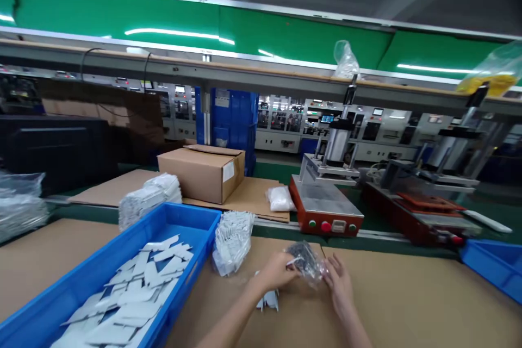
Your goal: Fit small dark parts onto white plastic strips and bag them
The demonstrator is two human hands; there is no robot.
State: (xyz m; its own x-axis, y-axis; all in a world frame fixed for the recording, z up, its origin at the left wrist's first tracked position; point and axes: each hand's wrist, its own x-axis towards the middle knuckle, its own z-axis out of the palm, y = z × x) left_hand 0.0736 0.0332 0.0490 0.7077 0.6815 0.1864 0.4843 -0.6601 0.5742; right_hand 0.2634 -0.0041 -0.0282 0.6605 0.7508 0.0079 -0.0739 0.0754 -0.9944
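A clear plastic bag of small dark parts (305, 259) is held between my two hands above the cardboard-covered bench. My left hand (278, 271) grips the bag at its left side, fingers closed. At the right edge of the plastic, my right hand (339, 278) pinches the film between thumb and fingers. Several white plastic pieces (269, 299) lie under my left hand, partly hidden by it. Left of that stands a clear bag packed with white pieces (234, 242). A long blue bin (179, 288) holds many loose flat white pieces.
Behind the work area stand a red-based press (326, 217) and a second press (428, 212). A cardboard box (199, 174), a small white bag (280, 198) and stacked white pieces (150, 198) sit along the back. Another blue bin (493, 266) is at the right edge.
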